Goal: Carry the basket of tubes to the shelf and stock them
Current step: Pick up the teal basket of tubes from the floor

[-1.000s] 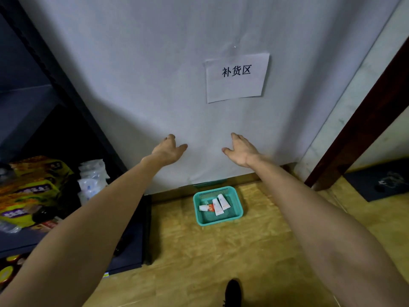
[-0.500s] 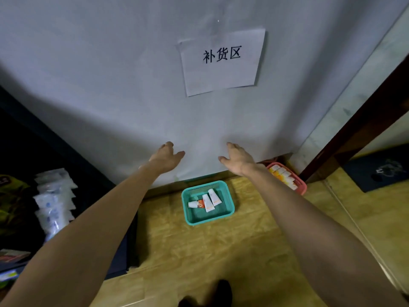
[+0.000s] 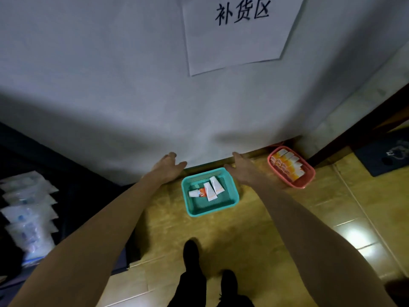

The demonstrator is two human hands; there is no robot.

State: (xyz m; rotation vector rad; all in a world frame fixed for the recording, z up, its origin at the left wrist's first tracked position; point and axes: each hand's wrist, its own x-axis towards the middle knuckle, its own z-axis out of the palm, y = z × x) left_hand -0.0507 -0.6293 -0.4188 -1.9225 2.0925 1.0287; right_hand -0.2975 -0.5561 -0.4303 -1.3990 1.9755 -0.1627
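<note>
On the tiled floor at the foot of the white wall sits your teal basket (image 3: 210,204), holding a few white tubes (image 3: 209,189) loose near its far end, one of them with an orange band. Your left hand (image 3: 167,168) hangs just left of its far corner, fingers spread and empty; your right hand (image 3: 242,170) hangs just right of the opposite corner, also spread wide and holding nothing. Neither touches the rim yet, so the lift has not begun. Watch the pink basket (image 3: 306,180) near your right wrist, packed with orange-and-white boxes: it is the wrong one, and a reach that drifts rightward could catch its edge or take it by mistake. The tubes lie unsecured, so gripping only one side or tilting as you rise would likely slide them toward the low wall and perhaps out. The basket looks like thin mesh plastic; squeezing hard may flex it. The dark shelf (image 3: 66,196) with its stacked clear packets (image 3: 28,209) stands close on your left, so turning fast could knock the basket against its frame. Your dark shoes (image 3: 191,255) are near the basket too.
</note>
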